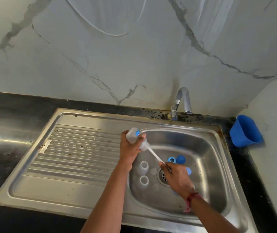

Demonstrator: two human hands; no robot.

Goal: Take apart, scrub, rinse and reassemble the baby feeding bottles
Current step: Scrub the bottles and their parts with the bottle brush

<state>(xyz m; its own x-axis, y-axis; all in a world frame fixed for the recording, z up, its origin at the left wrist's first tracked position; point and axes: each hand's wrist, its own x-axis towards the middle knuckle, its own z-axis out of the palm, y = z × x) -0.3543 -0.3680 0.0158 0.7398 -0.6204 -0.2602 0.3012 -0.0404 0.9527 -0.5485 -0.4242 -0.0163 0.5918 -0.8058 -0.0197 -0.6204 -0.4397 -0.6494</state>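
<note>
Two bottles [144, 172] stand in the sink [206, 165], left of the drain [163, 177], tap [181, 103] behind.

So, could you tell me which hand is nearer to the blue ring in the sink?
Right. The right hand, gripping the brush handle, is right beside the blue ring, on its near side. The left hand holds the bottle over the basin's left edge, well away.

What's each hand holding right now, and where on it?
Left hand grips the clear plastic baby bottle round its body. Right hand holds the thin white brush handle at its outer end; other end in the bottle neck.
</note>
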